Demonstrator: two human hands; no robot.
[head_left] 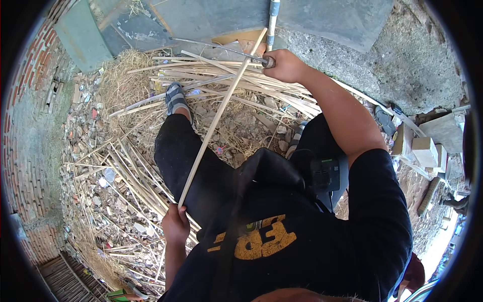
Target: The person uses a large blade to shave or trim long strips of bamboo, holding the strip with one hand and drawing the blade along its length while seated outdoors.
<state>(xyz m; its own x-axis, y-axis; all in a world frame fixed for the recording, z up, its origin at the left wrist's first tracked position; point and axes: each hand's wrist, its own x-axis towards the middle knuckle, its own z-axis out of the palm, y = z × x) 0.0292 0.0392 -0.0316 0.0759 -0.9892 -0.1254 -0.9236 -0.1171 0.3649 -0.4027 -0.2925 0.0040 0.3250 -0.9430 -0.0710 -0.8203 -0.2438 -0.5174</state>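
Your left hand (176, 225) pinched the near end of the strip (219, 121), which slanted up across your left leg (173, 143); your right hand (285, 66) closed around the handle of the knife (268, 62), its blade crossing the strip beyond that leg, where the pile (274, 86) lay; loose strips (138, 178) lay left of the leg

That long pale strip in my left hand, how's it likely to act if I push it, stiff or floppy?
The strip is probably fairly stiff, since it runs almost straight from your left hand. A harder push could bow it, as it looks thin for its length. It's likely light too, being so slender.
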